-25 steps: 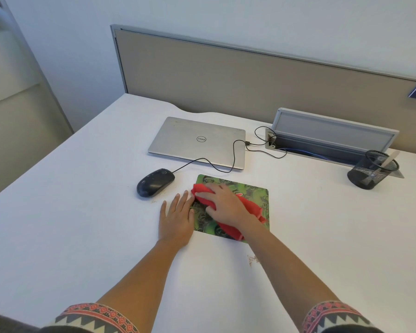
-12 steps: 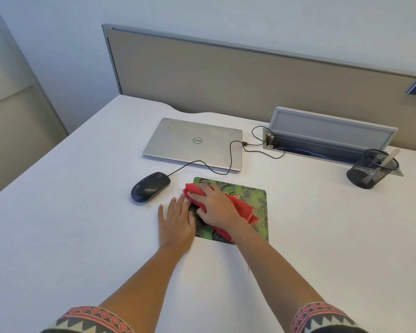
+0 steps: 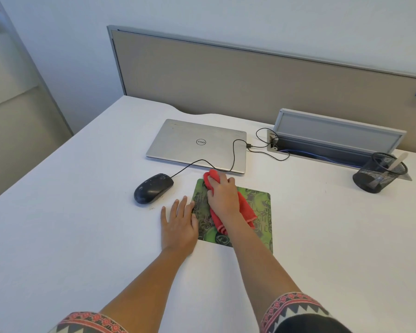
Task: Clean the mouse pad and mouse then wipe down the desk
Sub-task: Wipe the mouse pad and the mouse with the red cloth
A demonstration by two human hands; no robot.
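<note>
2 patterned sleeves [image 3: 291, 308]: pinkish-red floral bands, black-and-cream zigzag rows, forearms bare.

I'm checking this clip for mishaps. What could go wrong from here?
The red cloth, gripped by the right hand, sits at the far edge of the mouse pad beside the mouse cable; a forward stroke may snag it and tug the mouse. The left hand pins only its left edge, so it might slide.
</note>
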